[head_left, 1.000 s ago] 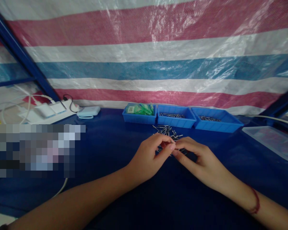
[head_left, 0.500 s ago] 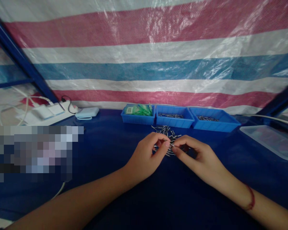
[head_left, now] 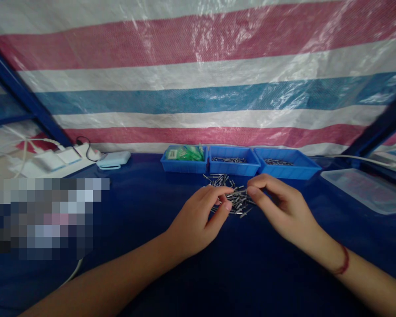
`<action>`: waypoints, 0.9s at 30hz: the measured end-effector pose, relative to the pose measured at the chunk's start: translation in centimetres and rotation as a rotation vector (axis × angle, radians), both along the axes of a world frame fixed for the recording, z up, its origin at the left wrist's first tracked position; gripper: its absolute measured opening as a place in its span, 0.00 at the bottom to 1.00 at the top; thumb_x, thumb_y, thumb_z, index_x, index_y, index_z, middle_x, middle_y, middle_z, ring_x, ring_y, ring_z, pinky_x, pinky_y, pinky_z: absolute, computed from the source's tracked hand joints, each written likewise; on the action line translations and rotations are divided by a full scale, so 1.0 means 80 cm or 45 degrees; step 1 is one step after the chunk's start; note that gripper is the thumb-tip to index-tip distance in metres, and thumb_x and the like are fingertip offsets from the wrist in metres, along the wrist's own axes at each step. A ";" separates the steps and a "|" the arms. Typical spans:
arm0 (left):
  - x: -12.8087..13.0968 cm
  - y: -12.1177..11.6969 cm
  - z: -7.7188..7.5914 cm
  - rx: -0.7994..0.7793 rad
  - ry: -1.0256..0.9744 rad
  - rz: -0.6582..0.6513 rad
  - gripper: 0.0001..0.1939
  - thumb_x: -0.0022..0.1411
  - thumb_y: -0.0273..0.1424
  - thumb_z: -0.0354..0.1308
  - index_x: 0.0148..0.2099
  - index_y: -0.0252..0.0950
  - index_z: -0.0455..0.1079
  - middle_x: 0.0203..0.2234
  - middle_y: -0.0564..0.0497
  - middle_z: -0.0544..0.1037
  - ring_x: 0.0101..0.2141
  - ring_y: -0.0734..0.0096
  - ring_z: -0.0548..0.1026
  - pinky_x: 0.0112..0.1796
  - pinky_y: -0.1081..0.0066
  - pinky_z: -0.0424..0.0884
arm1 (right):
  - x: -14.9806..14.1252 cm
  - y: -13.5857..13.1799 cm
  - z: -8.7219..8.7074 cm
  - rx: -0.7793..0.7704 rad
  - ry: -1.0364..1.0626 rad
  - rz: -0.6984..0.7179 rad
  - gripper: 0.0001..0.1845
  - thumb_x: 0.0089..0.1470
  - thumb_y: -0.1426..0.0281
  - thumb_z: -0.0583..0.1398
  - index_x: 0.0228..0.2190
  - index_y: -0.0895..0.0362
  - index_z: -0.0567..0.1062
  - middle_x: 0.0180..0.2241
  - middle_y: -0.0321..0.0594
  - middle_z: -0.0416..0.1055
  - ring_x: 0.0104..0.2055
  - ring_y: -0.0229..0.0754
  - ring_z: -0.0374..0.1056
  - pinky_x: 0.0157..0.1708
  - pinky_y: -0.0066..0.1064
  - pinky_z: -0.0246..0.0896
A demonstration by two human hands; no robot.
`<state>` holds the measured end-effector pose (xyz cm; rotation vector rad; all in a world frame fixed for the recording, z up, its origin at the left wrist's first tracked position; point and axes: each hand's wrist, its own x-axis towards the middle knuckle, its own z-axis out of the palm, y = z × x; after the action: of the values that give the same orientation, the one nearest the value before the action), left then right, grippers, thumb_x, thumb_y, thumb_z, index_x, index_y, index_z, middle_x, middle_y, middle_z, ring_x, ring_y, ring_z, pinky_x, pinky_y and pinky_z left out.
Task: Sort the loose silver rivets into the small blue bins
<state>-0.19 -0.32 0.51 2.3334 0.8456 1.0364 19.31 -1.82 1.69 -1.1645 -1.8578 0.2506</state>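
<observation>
A loose pile of thin silver blind rivets (head_left: 240,204) lies on the dark blue table between my hands. My left hand (head_left: 201,215) is over the pile's left side, thumb and index finger apart with nothing visible between their tips. Its other fingers are curled and partly hidden. At the pile's right side, my right hand (head_left: 279,204) has thumb and index finger pinched together. A slim rivet seems to stick out from that pinch toward the left, though it blends with the pile behind it.
Behind the pile stand three blue bins: a left bin (head_left: 185,166) with green packets, a middle bin (head_left: 234,169) and a right bin (head_left: 287,171) with metal rivets. A clear plastic lid (head_left: 366,191) lies right. Far left are a power strip (head_left: 62,160) and light-blue case (head_left: 114,159).
My hands have moved apart from where their fingertips met over the pile. The left thumb and index finger have spread; the right hand has shifted slightly right. The view has shifted a little.
</observation>
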 end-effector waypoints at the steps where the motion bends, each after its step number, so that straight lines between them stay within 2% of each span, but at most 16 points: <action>1: -0.001 0.001 0.000 0.003 -0.018 0.016 0.13 0.65 0.28 0.48 0.52 0.35 0.62 0.36 0.49 0.73 0.38 0.71 0.71 0.42 0.69 0.66 | 0.009 0.008 0.001 0.044 0.017 -0.108 0.09 0.57 0.66 0.55 0.27 0.55 0.70 0.27 0.36 0.69 0.29 0.37 0.65 0.30 0.29 0.59; 3: -0.002 0.003 -0.002 0.001 -0.043 0.042 0.16 0.65 0.28 0.48 0.55 0.35 0.60 0.37 0.49 0.73 0.38 0.71 0.71 0.42 0.69 0.67 | 0.033 0.025 0.004 0.153 0.084 -0.369 0.08 0.55 0.64 0.56 0.28 0.55 0.71 0.29 0.38 0.71 0.30 0.39 0.66 0.31 0.31 0.60; 5: -0.004 0.005 -0.004 -0.005 -0.050 0.062 0.16 0.66 0.28 0.48 0.55 0.35 0.60 0.36 0.49 0.73 0.37 0.71 0.71 0.41 0.69 0.67 | 0.059 0.042 0.005 0.146 0.103 -0.646 0.10 0.55 0.63 0.56 0.29 0.55 0.72 0.29 0.41 0.72 0.31 0.42 0.67 0.31 0.34 0.60; 7: -0.004 0.006 -0.005 -0.014 -0.032 0.072 0.16 0.66 0.28 0.48 0.55 0.35 0.61 0.35 0.50 0.73 0.37 0.72 0.71 0.41 0.69 0.67 | 0.084 0.056 0.003 0.147 -0.094 -0.878 0.12 0.56 0.61 0.54 0.29 0.54 0.72 0.30 0.44 0.73 0.33 0.45 0.68 0.35 0.38 0.60; 10: -0.004 0.006 -0.005 -0.015 0.025 0.078 0.14 0.65 0.28 0.48 0.53 0.35 0.64 0.35 0.50 0.73 0.37 0.72 0.72 0.41 0.69 0.67 | 0.108 0.067 -0.005 0.143 -0.243 -0.950 0.12 0.54 0.60 0.55 0.31 0.54 0.72 0.34 0.49 0.73 0.43 0.56 0.66 0.44 0.51 0.54; 13: -0.005 0.008 -0.005 0.023 0.154 0.112 0.11 0.64 0.25 0.47 0.45 0.35 0.68 0.37 0.49 0.74 0.38 0.70 0.71 0.41 0.67 0.66 | 0.108 0.070 -0.012 0.162 -0.286 -0.913 0.12 0.52 0.61 0.56 0.33 0.56 0.73 0.36 0.51 0.73 0.45 0.57 0.65 0.47 0.52 0.52; 17: -0.008 0.011 -0.005 0.131 0.479 0.165 0.07 0.60 0.26 0.50 0.38 0.37 0.69 0.33 0.51 0.74 0.36 0.66 0.70 0.39 0.64 0.64 | 0.073 0.058 -0.016 0.153 -0.299 -0.687 0.12 0.52 0.62 0.56 0.35 0.56 0.73 0.36 0.45 0.74 0.39 0.49 0.68 0.40 0.43 0.61; 22: -0.010 0.011 -0.001 0.191 0.729 0.198 0.07 0.58 0.31 0.52 0.39 0.37 0.70 0.34 0.51 0.73 0.37 0.63 0.69 0.36 0.64 0.63 | 0.021 0.022 -0.016 0.080 -0.271 -0.328 0.12 0.54 0.63 0.56 0.38 0.54 0.72 0.38 0.43 0.72 0.41 0.48 0.66 0.38 0.41 0.62; 27: -0.010 0.013 -0.003 0.236 0.800 0.190 0.08 0.62 0.33 0.50 0.39 0.38 0.70 0.35 0.51 0.73 0.36 0.65 0.69 0.35 0.65 0.62 | -0.001 0.002 -0.018 0.011 -0.234 -0.139 0.09 0.54 0.66 0.57 0.39 0.53 0.71 0.39 0.41 0.71 0.42 0.46 0.66 0.40 0.39 0.62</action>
<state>-1.02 0.74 0.28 2.8423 1.2027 0.4307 19.23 -1.63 0.26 -1.3155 -1.9428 0.0763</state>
